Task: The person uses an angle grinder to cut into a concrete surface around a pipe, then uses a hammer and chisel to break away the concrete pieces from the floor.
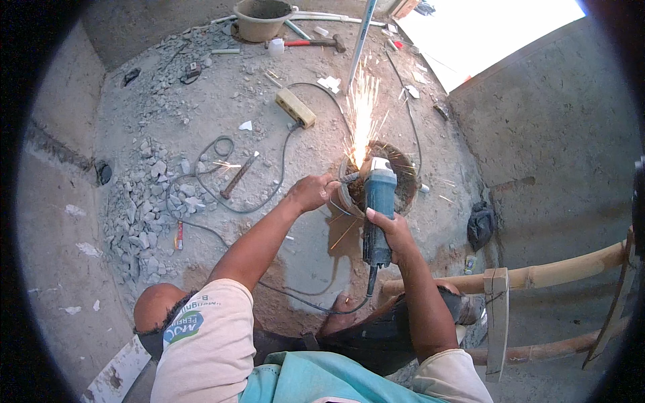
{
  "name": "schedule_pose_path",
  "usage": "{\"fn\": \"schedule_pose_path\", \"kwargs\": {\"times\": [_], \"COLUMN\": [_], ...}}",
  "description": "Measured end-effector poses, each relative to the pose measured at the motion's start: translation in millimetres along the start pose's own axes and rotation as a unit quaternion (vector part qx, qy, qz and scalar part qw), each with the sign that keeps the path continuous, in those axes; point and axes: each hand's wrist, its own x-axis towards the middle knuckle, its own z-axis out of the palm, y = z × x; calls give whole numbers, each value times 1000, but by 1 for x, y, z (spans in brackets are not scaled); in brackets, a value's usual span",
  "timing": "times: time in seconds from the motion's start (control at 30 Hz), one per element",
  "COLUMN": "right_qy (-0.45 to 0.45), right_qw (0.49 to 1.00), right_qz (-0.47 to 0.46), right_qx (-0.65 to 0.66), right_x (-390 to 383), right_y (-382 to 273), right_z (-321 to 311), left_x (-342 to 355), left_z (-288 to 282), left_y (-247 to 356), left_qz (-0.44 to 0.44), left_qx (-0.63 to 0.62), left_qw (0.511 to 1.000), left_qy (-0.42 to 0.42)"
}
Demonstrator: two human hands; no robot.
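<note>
My right hand (392,233) is wrapped round the body of a blue-green angle grinder (379,201), its head tipped over a round bucket (344,197). Bright sparks (363,114) fly from the grinder's head, away from me. My left hand (314,193) is closed at the bucket's left rim. Out of its fingers toward the grinder head sticks a short grey piece (349,178), whose kind I cannot make out. Glare hides the grinder's disc and the point of contact. The grinder's cord (371,279) runs down from its rear end and off to the left.
A yellowish extension socket (295,109) and a long bolt-like bar (239,176) lie beyond my left hand. Broken rubble (151,174) covers the left floor. Farther off are a red-handled hammer (309,43) and a tub (259,25). A bamboo ladder (537,275) is at the right.
</note>
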Motion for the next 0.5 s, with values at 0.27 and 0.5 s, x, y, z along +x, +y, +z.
{"fn": "schedule_pose_path", "kwargs": {"times": [0.27, 0.5], "right_qy": [7, 3], "right_qw": [1000, 1000], "right_qz": [4, 21], "right_qx": [-4, 12], "right_x": [-1, 2], "right_y": [0, 1], "right_z": [0, -3], "left_x": [1, 1], "left_z": [3, 4], "left_y": [-3, -4], "left_qz": [11, 24], "left_qx": [22, 13], "left_qw": [1000, 999], "left_qy": [11, 23]}}
